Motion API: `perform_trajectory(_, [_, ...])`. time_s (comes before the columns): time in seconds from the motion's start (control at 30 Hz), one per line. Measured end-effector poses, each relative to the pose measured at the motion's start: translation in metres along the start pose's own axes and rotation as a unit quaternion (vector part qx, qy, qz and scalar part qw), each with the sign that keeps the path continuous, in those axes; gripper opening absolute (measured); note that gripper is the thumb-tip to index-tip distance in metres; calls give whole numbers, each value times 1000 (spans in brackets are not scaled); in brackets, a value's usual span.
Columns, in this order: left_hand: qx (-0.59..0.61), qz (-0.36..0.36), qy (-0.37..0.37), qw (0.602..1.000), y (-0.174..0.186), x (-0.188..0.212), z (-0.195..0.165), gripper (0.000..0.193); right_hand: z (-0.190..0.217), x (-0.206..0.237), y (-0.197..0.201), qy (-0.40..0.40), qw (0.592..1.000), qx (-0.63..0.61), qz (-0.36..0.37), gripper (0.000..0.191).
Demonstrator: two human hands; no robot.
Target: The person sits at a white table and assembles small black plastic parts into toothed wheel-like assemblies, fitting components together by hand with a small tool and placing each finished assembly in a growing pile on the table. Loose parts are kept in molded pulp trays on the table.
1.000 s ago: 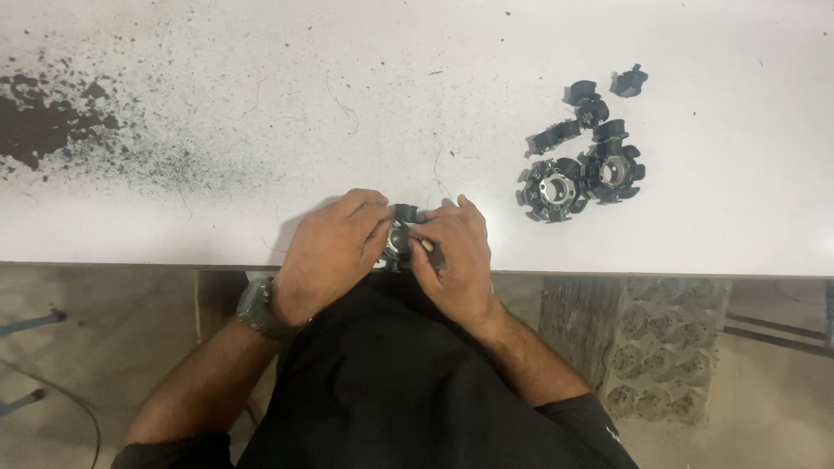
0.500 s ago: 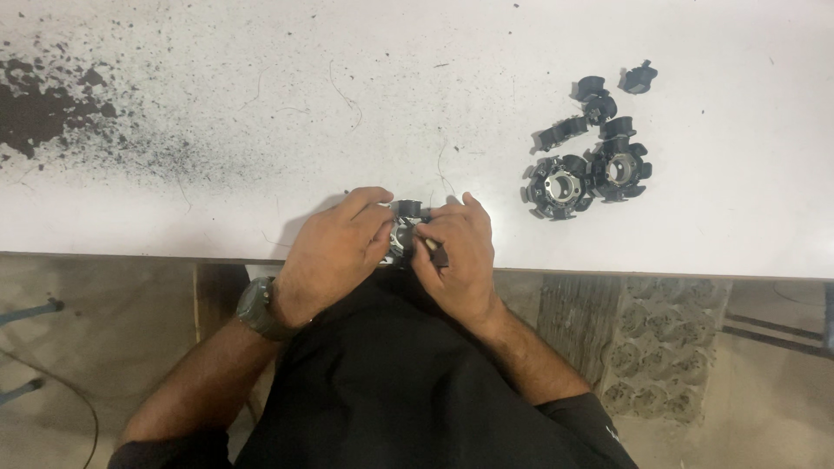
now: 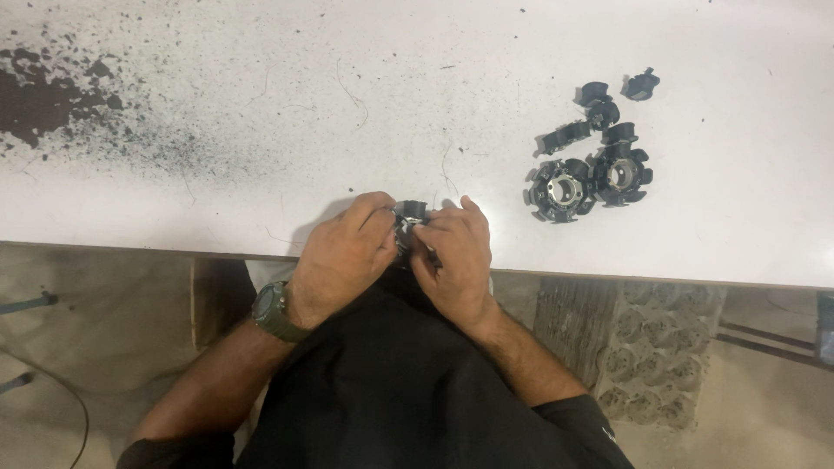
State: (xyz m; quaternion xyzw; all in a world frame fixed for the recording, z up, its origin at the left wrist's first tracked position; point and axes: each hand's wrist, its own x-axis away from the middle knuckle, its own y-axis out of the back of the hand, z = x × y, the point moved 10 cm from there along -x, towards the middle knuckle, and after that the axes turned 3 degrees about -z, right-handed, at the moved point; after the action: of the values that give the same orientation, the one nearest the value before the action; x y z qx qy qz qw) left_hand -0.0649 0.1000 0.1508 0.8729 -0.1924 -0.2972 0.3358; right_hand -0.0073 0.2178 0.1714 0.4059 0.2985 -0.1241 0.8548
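- Both hands met at the near edge of the white tabletop [image 3: 365,104], closed around one small black part [image 3: 410,211].
- Left hand [image 3: 346,254] gripped the part from the left; right hand [image 3: 456,252] pinched it from the right, fingertips touching. Most of the part was hidden, with only a dark top and a bit of shiny metal showing.
- Judged progress: this piece was mid-work, in hand and not set down.
- Two round black toothed rings [image 3: 560,189] [image 3: 620,171] lay touching each other, well apart to the right; whether they were finished I could not tell.
- Several small loose black pieces [image 3: 599,104] sat just behind the rings, untouched, so more handling seemed left.
- Black powder stain [image 3: 43,100] spread over the far left of the tabletop.
- A dark wristwatch [image 3: 274,311] was on the left wrist.
- Against the earlier frames: hands were in the same spot with the same grip, and the rings and loose pieces had not moved. Only a slight camera shift showed; no visible step was completed.
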Motion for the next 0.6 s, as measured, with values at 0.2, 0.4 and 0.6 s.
perform_trajectory(0.2, [26,20,-6,999,7,-4,-5,13,-8,3,0,2,999,36,18,34])
perform_trajectory(0.4, [-98,-109,-30,989,95,2,40,3,-62,6,51,-31,992,122,-31,25])
perform_trajectory(0.6, [-353,-345,-26,869,276,51,135,25,-101,12,77,-57,984,168,-31,25])
